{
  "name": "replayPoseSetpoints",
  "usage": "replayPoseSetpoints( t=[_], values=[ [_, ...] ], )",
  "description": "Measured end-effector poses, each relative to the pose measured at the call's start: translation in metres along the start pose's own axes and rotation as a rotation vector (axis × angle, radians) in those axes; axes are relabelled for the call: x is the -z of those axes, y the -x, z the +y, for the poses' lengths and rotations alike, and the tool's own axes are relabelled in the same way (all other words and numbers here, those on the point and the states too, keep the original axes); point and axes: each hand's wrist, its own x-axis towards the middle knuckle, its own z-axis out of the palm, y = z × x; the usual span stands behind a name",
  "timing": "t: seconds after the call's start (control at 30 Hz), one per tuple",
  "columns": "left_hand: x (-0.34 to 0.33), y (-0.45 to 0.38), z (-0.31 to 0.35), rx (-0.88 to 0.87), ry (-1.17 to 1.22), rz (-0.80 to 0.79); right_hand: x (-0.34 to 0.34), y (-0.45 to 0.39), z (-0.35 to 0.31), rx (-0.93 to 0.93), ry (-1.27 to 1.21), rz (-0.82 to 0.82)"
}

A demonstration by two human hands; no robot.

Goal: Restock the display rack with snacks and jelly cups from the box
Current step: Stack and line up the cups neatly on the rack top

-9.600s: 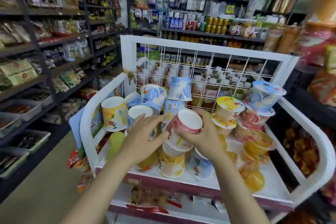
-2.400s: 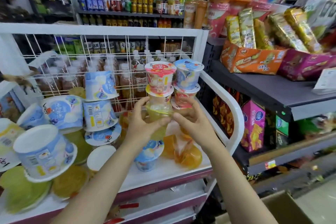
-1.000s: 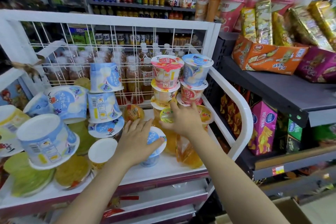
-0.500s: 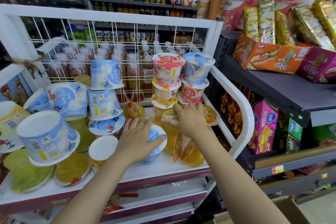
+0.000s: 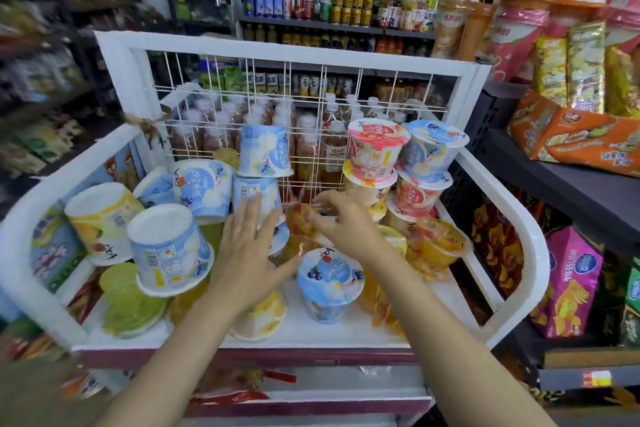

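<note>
The white display rack (image 5: 504, 198) holds many jelly cups on its top shelf. My left hand (image 5: 251, 253) is spread flat with straight fingers in front of an upturned blue cup (image 5: 254, 192). My right hand (image 5: 348, 224) reaches over the middle of the shelf, and its curled fingers pinch a clear orange jelly cup (image 5: 299, 225). A blue-lidded cup (image 5: 329, 284) stands upright just below both hands. At the back right, a pink cup (image 5: 375, 149) and a blue cup (image 5: 433, 149) top two stacks.
Upturned blue (image 5: 169, 253) and yellow (image 5: 100, 218) cups and green jelly cups (image 5: 131, 302) crowd the shelf's left side. A white wire grid (image 5: 311, 114) backs the rack. A dark shelf (image 5: 571, 184) with snack bags stands close on the right.
My left hand has let go of the blue-lidded cup and risen with fingers spread. My right hand has moved left from the foot of the stacks onto the orange jelly cup.
</note>
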Motion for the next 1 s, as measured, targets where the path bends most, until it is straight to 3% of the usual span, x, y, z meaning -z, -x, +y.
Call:
replayPoseSetpoints(
  t=[0.13,0.27,0.4,0.73,0.9,1.0],
  values=[
    [-0.005,0.003,-0.009,0.087,0.008,-0.121,-0.029,-0.04,0.009,-0.297,0.11,-0.083],
    [-0.003,0.003,-0.01,0.095,0.048,-0.148,-0.04,-0.055,0.023,-0.363,0.188,-0.111],
    [-0.002,0.003,-0.009,0.096,0.075,-0.16,-0.041,-0.058,0.03,-0.352,0.136,-0.075],
    [-0.001,0.002,-0.007,0.118,0.066,-0.187,-0.034,-0.041,0.017,-0.214,0.025,0.188],
    [-0.002,0.003,-0.008,0.113,0.06,-0.19,-0.002,0.011,-0.006,-0.082,-0.092,0.436],
    [-0.002,0.003,-0.008,0.115,0.064,-0.192,0.005,0.039,-0.005,-0.039,-0.121,0.427]
  ],
)
